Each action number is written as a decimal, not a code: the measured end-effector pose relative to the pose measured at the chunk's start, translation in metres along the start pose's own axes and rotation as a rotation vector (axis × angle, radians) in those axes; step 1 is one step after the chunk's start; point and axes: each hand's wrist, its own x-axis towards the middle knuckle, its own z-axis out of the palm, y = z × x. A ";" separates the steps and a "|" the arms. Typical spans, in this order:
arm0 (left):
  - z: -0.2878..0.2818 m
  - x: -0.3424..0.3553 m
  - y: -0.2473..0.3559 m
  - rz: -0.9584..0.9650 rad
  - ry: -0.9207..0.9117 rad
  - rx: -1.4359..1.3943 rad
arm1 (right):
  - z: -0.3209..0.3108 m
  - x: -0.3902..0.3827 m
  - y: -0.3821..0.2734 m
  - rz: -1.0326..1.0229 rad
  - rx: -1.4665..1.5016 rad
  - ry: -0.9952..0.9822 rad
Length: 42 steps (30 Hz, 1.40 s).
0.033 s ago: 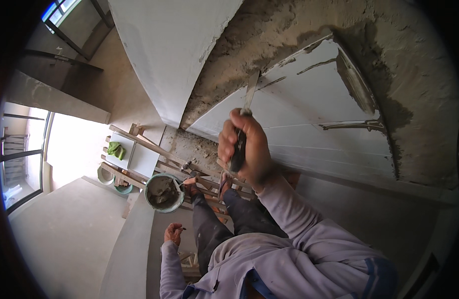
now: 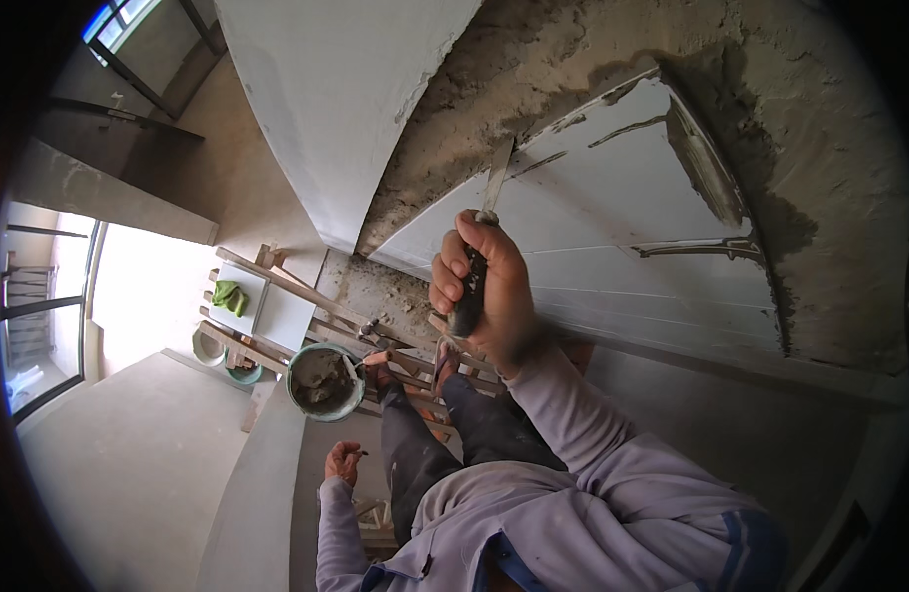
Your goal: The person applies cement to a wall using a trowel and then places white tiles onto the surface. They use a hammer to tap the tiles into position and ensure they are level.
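My right hand [image 2: 499,286] is raised and closed around the dark handle of a putty knife [image 2: 497,176]. Its narrow metal blade points up, and the tip meets the edge of the white tiles [image 2: 593,207] where they border rough, damp mortar [image 2: 563,59]. Grey streaks of mortar mark the tile faces, with a thick smear near the far right corner. Low at the left, my left hand [image 2: 343,462] is closed on a small dark object [image 2: 363,453], too small to name.
A bucket of grey mortar [image 2: 323,383], with a tool resting in it, stands left of my feet. I stand on wooden planks [image 2: 405,363]. Beyond the bucket lie white tiles [image 2: 282,316] with a green cloth [image 2: 229,298]. A smooth panel [image 2: 326,109] rises at the upper left.
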 end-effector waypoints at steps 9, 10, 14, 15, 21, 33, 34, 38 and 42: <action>-0.015 -0.022 0.032 -0.010 0.017 0.110 | 0.049 -0.019 0.025 -0.041 0.131 0.097; -0.016 -0.021 0.027 -0.005 0.021 0.125 | 0.047 -0.017 0.026 -0.032 0.116 0.077; -0.018 -0.007 0.015 0.004 0.026 0.113 | 0.032 0.016 0.024 -0.189 0.094 0.104; -0.016 -0.003 0.015 -0.002 0.027 0.093 | 0.032 0.014 0.022 -0.195 0.122 0.117; -0.013 -0.002 0.023 0.032 0.051 0.117 | 0.035 -0.016 0.010 -0.205 -0.041 -0.137; -0.020 0.018 -0.005 0.022 0.041 0.103 | 0.040 -0.033 -0.026 -0.232 -0.115 -0.027; -0.024 0.017 -0.001 0.031 0.036 0.103 | 0.039 -0.041 -0.023 -0.220 -0.110 0.009; -0.028 -0.005 0.029 0.066 0.039 0.136 | 0.018 -0.056 -0.036 -0.172 -0.391 -0.149; -0.032 0.002 -0.009 0.070 0.077 0.049 | -0.002 -0.083 -0.094 -0.188 -1.000 -0.150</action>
